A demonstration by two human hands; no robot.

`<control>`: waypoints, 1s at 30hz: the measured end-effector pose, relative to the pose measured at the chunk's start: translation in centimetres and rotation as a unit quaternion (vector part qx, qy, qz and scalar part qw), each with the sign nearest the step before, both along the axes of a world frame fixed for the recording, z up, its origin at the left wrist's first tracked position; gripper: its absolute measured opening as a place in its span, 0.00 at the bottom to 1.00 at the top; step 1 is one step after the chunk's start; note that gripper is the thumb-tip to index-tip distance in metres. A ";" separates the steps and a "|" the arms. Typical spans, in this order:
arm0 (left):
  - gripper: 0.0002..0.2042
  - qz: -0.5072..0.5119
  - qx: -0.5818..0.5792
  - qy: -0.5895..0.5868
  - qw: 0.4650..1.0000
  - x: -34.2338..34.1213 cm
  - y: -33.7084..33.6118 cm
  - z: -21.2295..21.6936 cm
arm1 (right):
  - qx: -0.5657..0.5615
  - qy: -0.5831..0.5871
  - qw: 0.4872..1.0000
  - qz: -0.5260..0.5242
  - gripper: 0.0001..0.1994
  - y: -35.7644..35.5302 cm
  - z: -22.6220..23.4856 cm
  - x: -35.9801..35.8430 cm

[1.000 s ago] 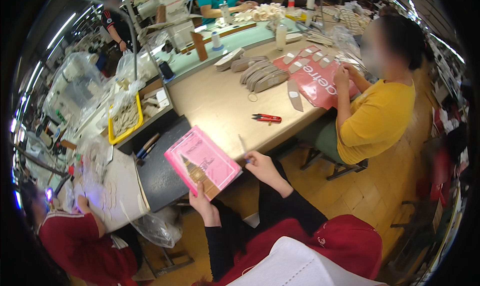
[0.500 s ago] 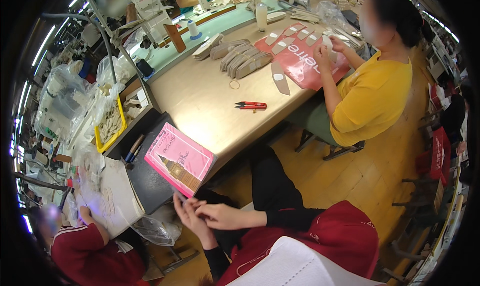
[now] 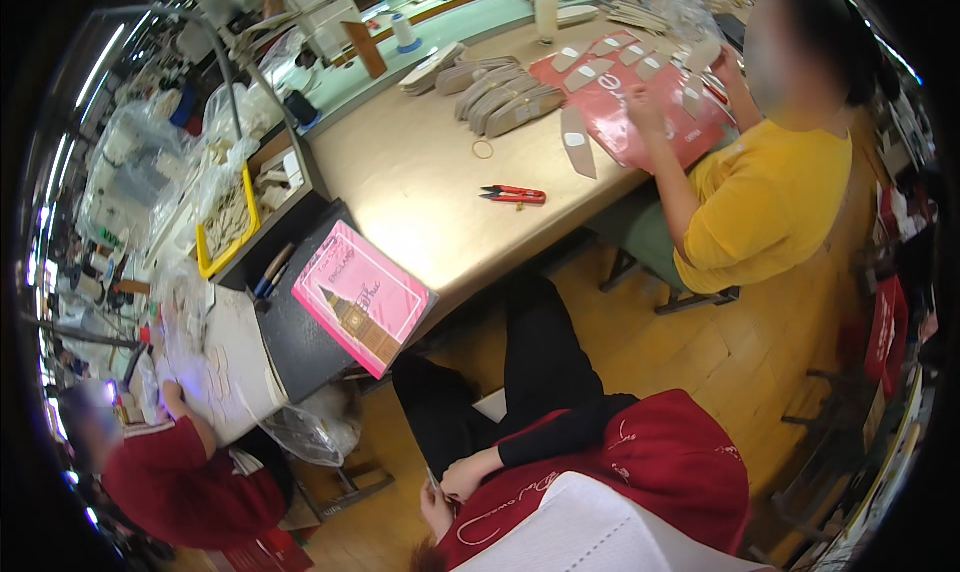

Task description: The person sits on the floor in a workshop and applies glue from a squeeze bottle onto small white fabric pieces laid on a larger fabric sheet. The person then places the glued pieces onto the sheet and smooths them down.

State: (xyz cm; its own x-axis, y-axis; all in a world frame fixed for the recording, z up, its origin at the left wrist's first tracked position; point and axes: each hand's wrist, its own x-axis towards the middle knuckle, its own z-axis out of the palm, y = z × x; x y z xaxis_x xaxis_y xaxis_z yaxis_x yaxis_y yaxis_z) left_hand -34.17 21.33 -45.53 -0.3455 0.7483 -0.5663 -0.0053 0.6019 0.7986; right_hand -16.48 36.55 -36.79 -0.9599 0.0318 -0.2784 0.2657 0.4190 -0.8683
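Note:
Low over my lap, my left hand (image 3: pixel 436 512) and my right hand (image 3: pixel 468 474) are close together against my dark red top. The fingers of my left hand are closed around a slim, pale thing (image 3: pixel 432 478), too small to name. The right fingers are curled beside it, and what they hold, if anything, is hidden. Nearest to them on the table corner lies a pink notebook (image 3: pixel 365 297) with a clock tower on its cover, resting partly on a black mat (image 3: pixel 290 344). Red thread snips (image 3: pixel 514 195) lie farther off on the tabletop.
Bundled grey-beige pieces (image 3: pixel 505 102) and a rubber band (image 3: pixel 482 150) lie on the table (image 3: pixel 385 167). A co-worker in yellow (image 3: pixel 770 202) handles similar pieces over a red plastic sheet (image 3: pixel 610 122). Another, in dark red (image 3: pixel 195 487), sits at left. A yellow tray (image 3: pixel 250 222) stands by the mat.
Both my hands have drawn back from beside the notebook, down toward my body. My view has shifted slightly. The co-worker in yellow has moved their hands apart, one holding a piece.

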 end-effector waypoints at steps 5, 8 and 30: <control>0.16 -0.062 -0.003 0.183 0.981 1.4 -6.1 -0.3 | -0.017 0.067 0.997 -0.034 0.11 -0.7 1.6 0.3; 0.15 0.003 -0.037 0.111 0.993 1.8 -7.0 2.3 | 0.060 0.056 0.997 0.012 0.11 -1.2 1.1 -0.5; 0.11 -0.079 -0.159 0.060 0.982 3.8 -7.8 12.0 | -0.002 0.036 0.991 0.132 0.16 -0.5 3.1 0.6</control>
State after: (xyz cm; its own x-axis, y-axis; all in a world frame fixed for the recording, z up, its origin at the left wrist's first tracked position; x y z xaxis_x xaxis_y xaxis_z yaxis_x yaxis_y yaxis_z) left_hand -30.33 13.53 -33.56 -0.3177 0.5895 -0.7427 0.1900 0.8070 0.5592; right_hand -15.87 36.04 -33.68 -0.9518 -0.2243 -0.2092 0.0850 0.4625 -0.8825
